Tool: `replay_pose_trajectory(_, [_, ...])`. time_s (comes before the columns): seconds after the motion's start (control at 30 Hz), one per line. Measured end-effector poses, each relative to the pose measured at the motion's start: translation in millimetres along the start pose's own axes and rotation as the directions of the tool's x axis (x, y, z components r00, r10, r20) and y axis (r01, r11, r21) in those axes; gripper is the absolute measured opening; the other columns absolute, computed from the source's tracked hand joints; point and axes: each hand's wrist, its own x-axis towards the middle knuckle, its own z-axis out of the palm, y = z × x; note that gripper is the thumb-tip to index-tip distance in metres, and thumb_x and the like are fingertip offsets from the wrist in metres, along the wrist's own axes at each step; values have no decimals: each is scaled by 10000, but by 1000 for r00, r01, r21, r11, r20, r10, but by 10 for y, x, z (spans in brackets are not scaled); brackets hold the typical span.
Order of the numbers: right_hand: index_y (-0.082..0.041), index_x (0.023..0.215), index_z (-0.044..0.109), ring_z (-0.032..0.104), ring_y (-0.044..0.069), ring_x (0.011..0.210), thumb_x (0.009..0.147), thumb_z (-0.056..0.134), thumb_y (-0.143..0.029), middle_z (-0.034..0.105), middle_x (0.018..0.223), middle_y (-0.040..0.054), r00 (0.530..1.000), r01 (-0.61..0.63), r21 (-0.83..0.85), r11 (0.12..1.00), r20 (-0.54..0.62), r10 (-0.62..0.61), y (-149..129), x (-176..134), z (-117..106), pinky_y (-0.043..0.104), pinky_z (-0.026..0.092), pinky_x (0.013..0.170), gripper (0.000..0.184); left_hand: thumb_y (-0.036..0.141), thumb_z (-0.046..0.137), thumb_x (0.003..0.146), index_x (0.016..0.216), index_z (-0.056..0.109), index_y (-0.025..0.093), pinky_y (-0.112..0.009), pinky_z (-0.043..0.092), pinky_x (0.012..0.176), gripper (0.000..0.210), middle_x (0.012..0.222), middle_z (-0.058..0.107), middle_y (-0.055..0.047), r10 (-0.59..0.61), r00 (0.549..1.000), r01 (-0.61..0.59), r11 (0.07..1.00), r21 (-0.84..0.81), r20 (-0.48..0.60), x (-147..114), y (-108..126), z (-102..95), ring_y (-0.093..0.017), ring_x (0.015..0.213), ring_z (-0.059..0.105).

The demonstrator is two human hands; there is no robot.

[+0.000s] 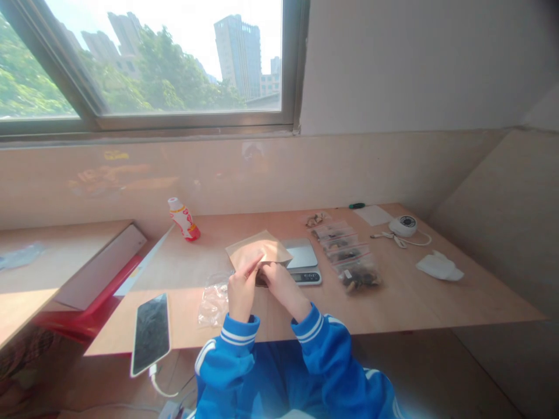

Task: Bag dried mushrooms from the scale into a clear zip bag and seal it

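Both hands, left hand [241, 291] and right hand [279, 280], pinch the near edge of a brown paper envelope [257, 249], which extends away toward the scale [301, 260].

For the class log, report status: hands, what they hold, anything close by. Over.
Left hand and right hand both grip brown paper bag. Digital scale touches it, right side. Clear plastic bag beside left hand.

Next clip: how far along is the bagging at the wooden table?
Done: a row of sealed clear zip bags lies beside the small silver scale. In hand: left hand and right hand hold a brown paper pouch. Left: one crumpled empty clear bag.
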Motion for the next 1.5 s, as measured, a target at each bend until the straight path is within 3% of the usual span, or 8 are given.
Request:
replay_pose_trajectory(0.1, [-174, 993, 636, 607, 175, 839, 898, 437, -79, 661, 926, 65, 1000, -4, 7, 1000, 15, 4, -17, 2, -52, 283, 501, 762, 240, 279, 521, 860, 1105, 682, 297, -291, 519, 851, 294, 1108, 706, -6, 19, 1000, -19, 1000, -22, 10, 46, 17, -39, -206, 1014, 660])
replay_pose_trajectory(0.3, [-183, 1062, 628, 544, 185, 1067, 908, 383, -60, 617, 1155, 64, 992, 125, 69, 990, -26, -124, -58, -23, -127, 320, 474, 931, 315, 312, 533, 853, 1093, 688, 294, -295, 499, 890, 287, 1125, 698, -4, 17, 999, -16, 999, -34, 30, 111, 52, -95, -205, 1071, 633])
replay_pose_trajectory(0.83, [-229, 1045, 651, 543, 157, 1170, 927, 405, -110, 617, 1186, 69, 962, 254, 276, 927, -167, -214, -74, -106, -306, 349, 477, 988, 298, 370, 539, 836, 1086, 698, 271, -322, 495, 907, 312, 1097, 712, -21, 62, 997, -59, 996, -66, 55, 242, -17, -159, -220, 1058, 639])
replay_pose_trajectory(1.03, [-242, 963, 680, 590, 182, 1115, 911, 506, -184, 634, 1184, 60, 955, 146, 480, 865, -297, 4, -193, -154, -385, 363, 490, 968, 190, 358, 543, 834, 1069, 704, 278, -326, 486, 917, 296, 1092, 714, -14, 36, 998, -32, 997, -71, 45, 225, 21, -176, -224, 1065, 635])
replay_pose_trajectory(1.2, [-218, 883, 673, 609, 221, 1091, 812, 658, -238, 653, 1123, 74, 899, 89, 716, 693, -357, 253, -197, -116, -436, 387, 510, 939, 75, 358, 558, 825, 1046, 714, 260, -328, 494, 898, 288, 1068, 722, -22, 4, 1000, -3, 996, -94, 14, 232, 17, -156, -231, 1045, 646])
replay_pose_trajectory(1.3, [-199, 880, 652, 618, 244, 1079, 758, 707, -282, 647, 1147, 96, 841, 49, 782, 622, -368, 397, -78, -109, -485, 406, 526, 911, 158, 370, 554, 828, 1063, 707, 257, -326, 496, 898, 302, 1064, 722, -25, 10, 1000, -11, 996, -89, -14, 237, 11, -174, -233, 1049, 645])
replay_pose_trajectory(1.43, [-181, 935, 632, 644, 239, 1016, 735, 711, -305, 669, 1106, 113, 727, -18, 785, 619, -415, 547, 312, -114, -515, 423, 517, 904, 249, 396, 547, 832, 1061, 708, 252, -317, 496, 897, 315, 1064, 721, -26, 15, 996, -23, 996, -85, -89, 230, 7, -246, -234, 1051, 644])
replay_pose_trajectory(1.5, [-166, 948, 626, 653, 236, 982, 719, 709, -316, 675, 1087, 127, 698, -57, 782, 620, -413, 585, 564, -95, -492, 422, 515, 895, 286, 401, 547, 831, 1067, 705, 254, -309, 492, 899, 320, 1069, 719, -24, 9, 992, -20, 996, -91, -123, 226, 1, -279, -233, 1060, 639])
